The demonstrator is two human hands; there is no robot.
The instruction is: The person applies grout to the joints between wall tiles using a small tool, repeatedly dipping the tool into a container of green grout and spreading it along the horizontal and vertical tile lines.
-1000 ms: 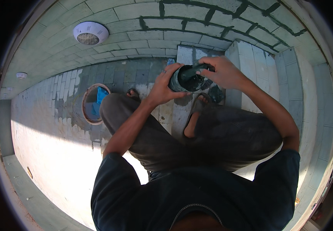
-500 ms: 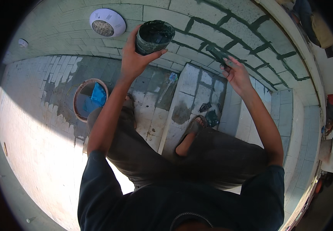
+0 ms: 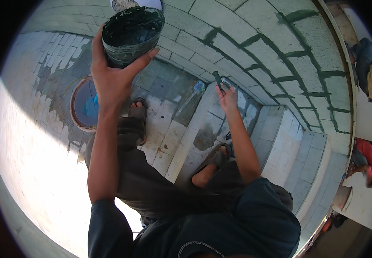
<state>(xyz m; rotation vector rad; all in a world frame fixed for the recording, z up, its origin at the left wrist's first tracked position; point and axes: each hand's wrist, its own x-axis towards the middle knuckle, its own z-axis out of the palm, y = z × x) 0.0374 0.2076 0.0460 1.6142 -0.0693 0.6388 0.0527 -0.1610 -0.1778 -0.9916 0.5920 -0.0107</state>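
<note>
My left hand (image 3: 112, 84) is wrapped round a cup (image 3: 130, 55) smeared with dark green paste, holding it up before the wall. Its mouth faces me and shows wet, dark paste inside. My right hand (image 3: 228, 99) pinches a small, narrow tool (image 3: 218, 78) coated in the same dark green; its exact kind is hard to make out. This hand is to the right of the cup and lower, near the foot of the wall. On the pale tiled wall (image 3: 237, 51), thick dark green paste covers many joints at the right, while thin joints show further left.
A round bucket (image 3: 75, 112) holding water and something blue stands by my left leg. A clear plastic bottle (image 3: 191, 99) lies at the edge of a tiled ledge under my right foot. Tiled steps (image 3: 276, 129) rise at the right. Beyond the wall's edge a person in red (image 3: 364, 157) is visible.
The view has shifted. My left hand and the cup appear larger and further left. My right hand with the tool has drawn left, away from the pasted joints.
</note>
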